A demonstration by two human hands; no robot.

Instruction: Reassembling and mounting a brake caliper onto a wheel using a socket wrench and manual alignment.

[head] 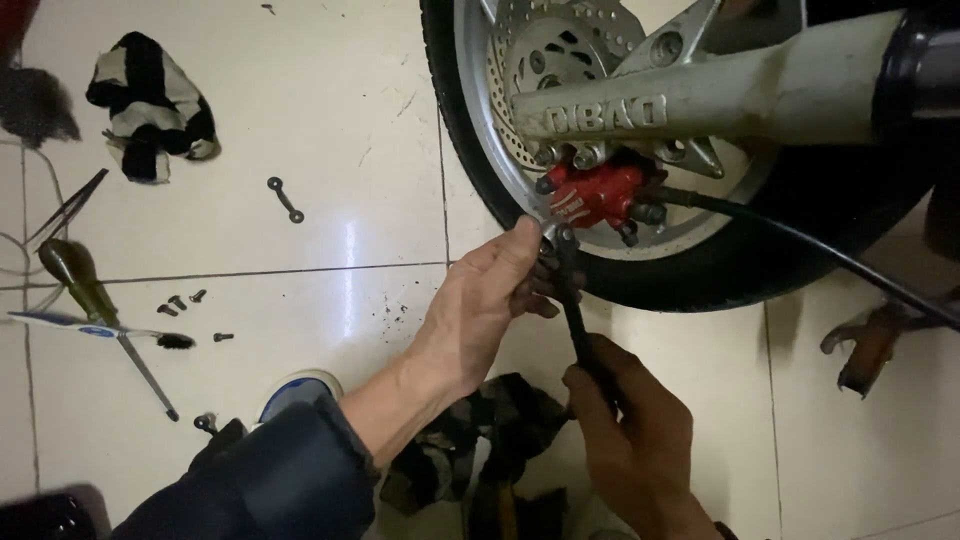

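Down low at centre-right, the right hand (632, 440) grips a wrench (572, 300); the left hand (487, 300) pinches its head against the red caliper (597, 193) in the upper centre. A slip could skin knuckles on the rim (478, 110). The tyre (700, 285) crowds close; open floor (300, 130) lies left, past the screwdriver (95, 305).

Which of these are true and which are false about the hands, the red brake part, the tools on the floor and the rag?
1. The right hand grips a dark wrench. True.
2. The brake caliper is blue. False: it is red.
3. The left hand is down on the floor. False: its fingertips are up at the wheel rim, by the wrench's head.
4. A screwdriver lies on the tiled floor. True.
5. The black-and-white rag hangs on the wheel. False: it lies on the floor, apart from the wheel.
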